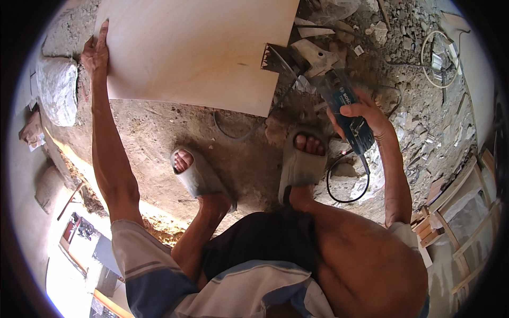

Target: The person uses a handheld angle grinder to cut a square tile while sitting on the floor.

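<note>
A large cream tile (191,58) with a marbled face reaches out of the top of the view. On its left edge rests my left hand (96,57), the thumb over the top and the other fingers partly hidden at the edge. My right hand (366,114) is wrapped round the body of an angle grinder (344,103), to the right of the tile. The grinder's front end is blurred, and its disc cannot be made out clearly. A dark notch (277,59) with ragged, comb-like teeth is cut into the tile's right edge, close to the grinder.
A black cord (328,183) loops from the grinder near my right foot. Both feet wear grey slides (199,175) on bare dirt. Broken tile pieces (314,55) and rubble lie at the right. A plastic-wrapped bundle (58,90) stands left; a wooden frame (461,228) leans lower right.
</note>
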Available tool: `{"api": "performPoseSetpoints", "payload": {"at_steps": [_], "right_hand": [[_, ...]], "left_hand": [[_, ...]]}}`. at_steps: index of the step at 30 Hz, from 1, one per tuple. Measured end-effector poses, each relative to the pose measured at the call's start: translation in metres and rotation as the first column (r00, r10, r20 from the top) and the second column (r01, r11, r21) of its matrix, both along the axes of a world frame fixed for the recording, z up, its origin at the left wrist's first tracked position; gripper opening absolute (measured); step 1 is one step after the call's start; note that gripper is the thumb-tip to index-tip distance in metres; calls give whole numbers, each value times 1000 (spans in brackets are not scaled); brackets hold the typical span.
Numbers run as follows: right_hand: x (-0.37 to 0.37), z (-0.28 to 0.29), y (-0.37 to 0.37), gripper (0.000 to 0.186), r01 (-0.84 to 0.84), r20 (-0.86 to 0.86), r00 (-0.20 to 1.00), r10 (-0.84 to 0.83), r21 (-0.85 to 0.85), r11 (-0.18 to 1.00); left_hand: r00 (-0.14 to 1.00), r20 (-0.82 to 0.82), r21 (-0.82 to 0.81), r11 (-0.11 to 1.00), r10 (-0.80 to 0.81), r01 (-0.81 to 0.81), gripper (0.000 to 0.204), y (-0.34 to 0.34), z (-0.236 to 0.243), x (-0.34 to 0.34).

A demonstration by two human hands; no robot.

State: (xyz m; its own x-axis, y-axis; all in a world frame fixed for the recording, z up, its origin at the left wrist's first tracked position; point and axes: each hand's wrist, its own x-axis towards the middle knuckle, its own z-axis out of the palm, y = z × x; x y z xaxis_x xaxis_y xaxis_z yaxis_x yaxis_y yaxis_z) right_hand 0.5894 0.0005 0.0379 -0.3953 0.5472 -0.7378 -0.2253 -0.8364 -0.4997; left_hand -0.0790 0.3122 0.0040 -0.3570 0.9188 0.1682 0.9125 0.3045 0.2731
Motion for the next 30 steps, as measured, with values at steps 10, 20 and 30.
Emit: {"api": "performPoseSetpoints", "payload": {"at_steps": [10, 20, 30], "right_hand": [[-1, 2, 0, 72, -8, 3, 1000, 8, -8, 1000], [-3, 0, -5, 66, 3, 17, 1000, -3, -1, 1000], [-1, -2, 0, 61, -29, 1, 1000, 29, 3, 1000]], "left_hand": [[995, 90, -24, 999, 37, -35, 123, -4, 8, 5], [996, 83, -1, 1000, 30, -30, 127, -14, 16, 19], [994, 85, -16, 998, 68, -67, 127, -11, 10, 11]]}}
